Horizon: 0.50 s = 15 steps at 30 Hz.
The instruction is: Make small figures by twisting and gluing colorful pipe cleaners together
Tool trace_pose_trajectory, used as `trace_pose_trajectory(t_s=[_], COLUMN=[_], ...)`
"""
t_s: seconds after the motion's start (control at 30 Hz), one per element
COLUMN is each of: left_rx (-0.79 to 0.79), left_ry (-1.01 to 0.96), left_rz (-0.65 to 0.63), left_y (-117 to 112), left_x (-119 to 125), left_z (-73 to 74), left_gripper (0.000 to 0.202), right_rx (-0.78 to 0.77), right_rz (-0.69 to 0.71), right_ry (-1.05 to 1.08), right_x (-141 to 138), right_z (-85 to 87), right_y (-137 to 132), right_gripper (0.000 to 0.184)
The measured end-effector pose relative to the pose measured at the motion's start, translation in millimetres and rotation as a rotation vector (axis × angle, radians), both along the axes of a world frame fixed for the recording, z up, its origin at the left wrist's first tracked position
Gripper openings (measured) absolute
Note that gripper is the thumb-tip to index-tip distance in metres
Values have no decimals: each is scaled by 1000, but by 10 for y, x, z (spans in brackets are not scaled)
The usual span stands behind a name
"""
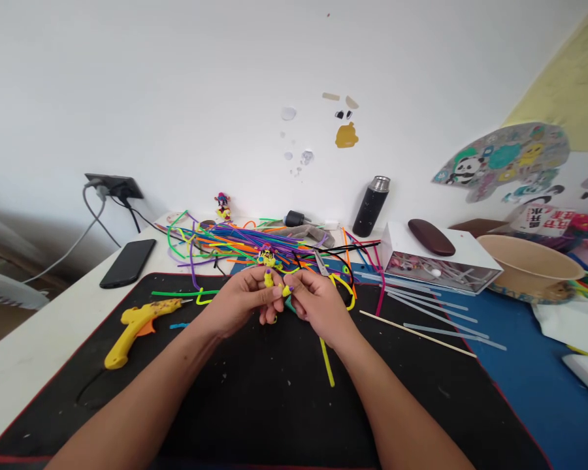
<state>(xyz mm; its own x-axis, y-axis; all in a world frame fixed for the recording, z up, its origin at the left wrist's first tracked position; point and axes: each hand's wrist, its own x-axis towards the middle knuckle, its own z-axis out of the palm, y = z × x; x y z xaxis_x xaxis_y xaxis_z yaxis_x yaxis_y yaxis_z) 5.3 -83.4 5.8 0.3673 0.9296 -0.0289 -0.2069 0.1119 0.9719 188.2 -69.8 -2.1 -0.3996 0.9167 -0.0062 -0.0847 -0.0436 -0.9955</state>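
Observation:
Above the black mat [274,405], my two hands are close together. My left hand [247,294] is closed in a pinch on a small yellow pipe-cleaner piece [268,279] with a purple tip. Pinched in my right hand [318,303] is another short yellow pipe-cleaner piece [287,290], also with purple on it. Something green [290,305] shows under my right fingers; whether I hold it is unclear. Just behind the hands is a pipe-cleaner figure [267,256] in yellow, purple and blue, partly hidden. A yellow pipe cleaner [327,365] extends below my right hand.
A yellow hot glue gun [132,333] and a phone [128,263] lie left. Behind are many coloured pipe cleaners [240,238], a metal tool's tip [320,263], a second figure [222,205] and a black flask [371,207]. Clear glue sticks [441,313] and a wooden stick [416,333] lie right.

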Motion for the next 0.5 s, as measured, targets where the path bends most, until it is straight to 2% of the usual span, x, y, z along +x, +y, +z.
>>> trace_pose_trajectory(t_s=[0.1, 0.23, 0.5], left_rx=[57, 110, 66], left_ry=[7, -9, -4], left_rz=[83, 157, 230], left_y=[-3, -4, 39], left_x=[41, 62, 74], left_z=[-12, -14, -65], left_gripper=[32, 30, 31], right_rx=[56, 168, 438], right_rz=[-15, -28, -115], right_ry=[-32, -182, -554], right_x=[-18, -34, -64], right_z=[-42, -82, -59], right_y=[-5, -28, -92], right_gripper=[48, 42, 32])
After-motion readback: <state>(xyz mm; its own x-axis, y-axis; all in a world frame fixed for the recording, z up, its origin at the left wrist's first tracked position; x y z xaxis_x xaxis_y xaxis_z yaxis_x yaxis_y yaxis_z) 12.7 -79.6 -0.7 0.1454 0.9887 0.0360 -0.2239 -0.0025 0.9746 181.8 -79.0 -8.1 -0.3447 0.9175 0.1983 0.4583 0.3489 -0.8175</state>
